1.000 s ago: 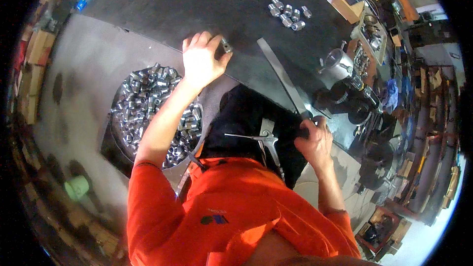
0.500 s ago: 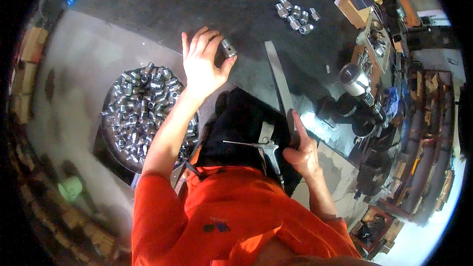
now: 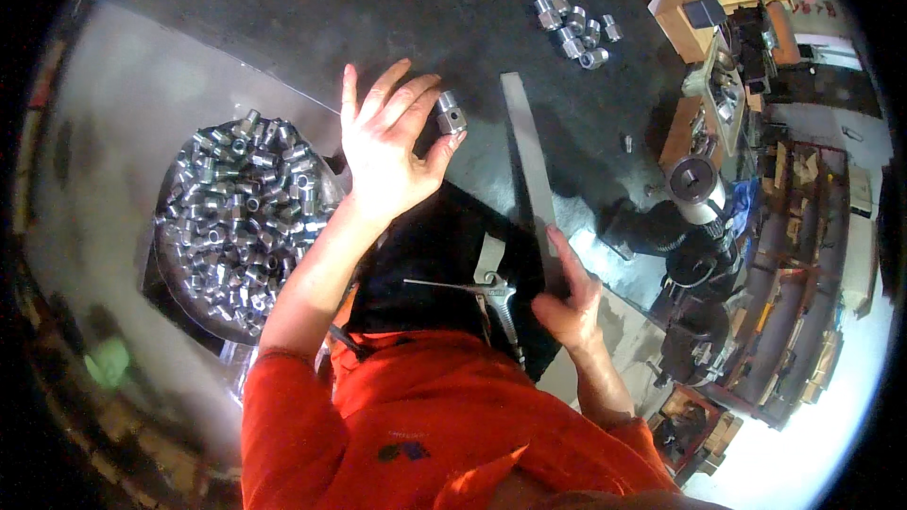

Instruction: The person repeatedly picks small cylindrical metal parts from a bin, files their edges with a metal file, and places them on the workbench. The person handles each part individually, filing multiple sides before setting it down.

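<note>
Pinched between the thumb and fingers of my left hand (image 3: 392, 146) is a shiny metal fitting (image 3: 451, 114), with a hole showing in its side. My right hand (image 3: 571, 295) grips the near end of a flat grey file (image 3: 527, 137), index finger stretched along it. The file points away from me over the dark table, its far end right of the fitting and apart from it. Its handle is hidden in my palm. To the left of my left forearm, a round container (image 3: 162, 269) is heaped with similar metal fittings (image 3: 246, 212).
An air blow gun (image 3: 491, 291) lies across my lap. Several fittings (image 3: 572, 30) stand grouped on the far dark table (image 3: 283, 9). At the right are a metal cylinder-shaped tool (image 3: 694, 184), a tray of small parts (image 3: 723, 99) and shelving (image 3: 784, 302).
My left hand has turned the fitting more upright, its fingers spread wider. The file is still in my right hand. The whole view has shifted slightly.
</note>
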Demonstrator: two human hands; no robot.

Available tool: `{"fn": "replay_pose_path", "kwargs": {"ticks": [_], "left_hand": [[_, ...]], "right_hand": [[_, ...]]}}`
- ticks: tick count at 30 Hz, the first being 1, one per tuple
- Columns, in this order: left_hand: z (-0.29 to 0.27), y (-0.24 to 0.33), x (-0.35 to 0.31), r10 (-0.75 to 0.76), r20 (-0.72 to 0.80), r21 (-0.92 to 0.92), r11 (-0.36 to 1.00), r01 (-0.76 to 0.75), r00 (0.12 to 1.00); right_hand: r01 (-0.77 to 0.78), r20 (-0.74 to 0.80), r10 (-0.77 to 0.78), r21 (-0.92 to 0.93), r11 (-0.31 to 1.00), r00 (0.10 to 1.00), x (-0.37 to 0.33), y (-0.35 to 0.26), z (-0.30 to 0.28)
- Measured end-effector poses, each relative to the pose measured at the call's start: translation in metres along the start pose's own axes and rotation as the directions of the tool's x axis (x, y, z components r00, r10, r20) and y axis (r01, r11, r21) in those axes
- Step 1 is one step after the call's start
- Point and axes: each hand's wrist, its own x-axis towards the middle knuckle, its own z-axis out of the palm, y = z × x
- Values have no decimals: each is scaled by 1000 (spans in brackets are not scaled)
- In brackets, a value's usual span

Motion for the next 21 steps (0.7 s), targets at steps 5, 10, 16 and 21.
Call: {"fn": "replay_pose_path", "kwargs": {"ticks": [5,10,16,21], "left_hand": [[-1,0,2,-14,7,-25,1000,14,1000],[-3,5,2,-42,19,-34,998,43,999],[-2,8,0,-73,24,-46,996,74,997],[-1,9,-1,-93,30,-35,995,94,995]], "right_hand": [[216,53,-217,18,976,975,12,-21,4],[162,84,-161,-4,987,983,15,-21,14],[216,106,-210,-50,975,972,3,-16,15],[240,105,-226,-144,960,968,39,-28,27]]}}
